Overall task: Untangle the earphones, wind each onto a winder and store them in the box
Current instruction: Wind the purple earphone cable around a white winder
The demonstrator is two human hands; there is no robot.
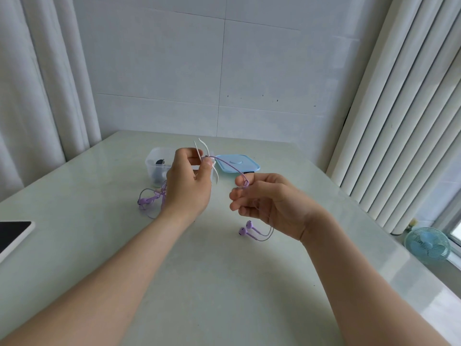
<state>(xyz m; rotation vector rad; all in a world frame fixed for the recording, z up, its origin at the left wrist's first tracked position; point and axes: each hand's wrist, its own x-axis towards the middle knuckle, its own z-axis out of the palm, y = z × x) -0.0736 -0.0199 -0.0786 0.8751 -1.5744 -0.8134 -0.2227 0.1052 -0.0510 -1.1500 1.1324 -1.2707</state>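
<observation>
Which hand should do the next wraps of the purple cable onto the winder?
Right, probably. The right hand pinches the purple cable, which arcs over to the white winder, with the earbuds trailing below. The left hand is busy gripping the winder, so it can only steady it.

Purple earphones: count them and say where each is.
2. One earphone runs between left hand and right hand; the tangled earphone lies on the table by the left wrist. The box may hide more.
</observation>
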